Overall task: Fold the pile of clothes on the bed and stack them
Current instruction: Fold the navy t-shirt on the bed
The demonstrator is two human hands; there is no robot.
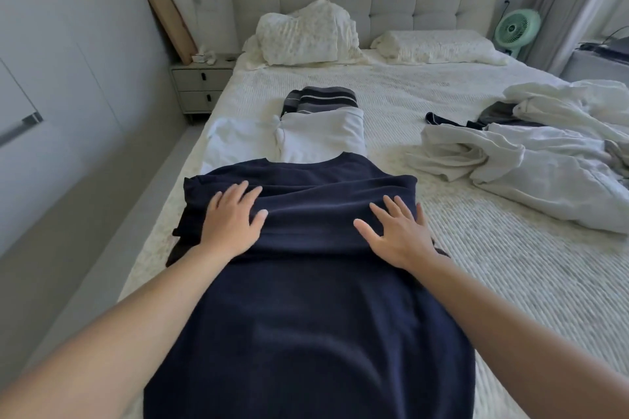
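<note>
Shirt (306, 282) under the hands: solid navy, no print. Folded garment (323, 136) beyond it: plain white. Folded garment (320, 99) behind that: grey with dark and thin white stripes. Unfolded pile (544, 160): off-white, some grey and black pieces. Bedspread (442, 95): cream, ribbed. Fan (517, 27): mint green.

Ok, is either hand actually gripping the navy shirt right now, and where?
Nothing is gripped. The left hand and right hand lie flat with fingers spread, pressing on the upper part of the navy shirt near its shoulders.
</note>
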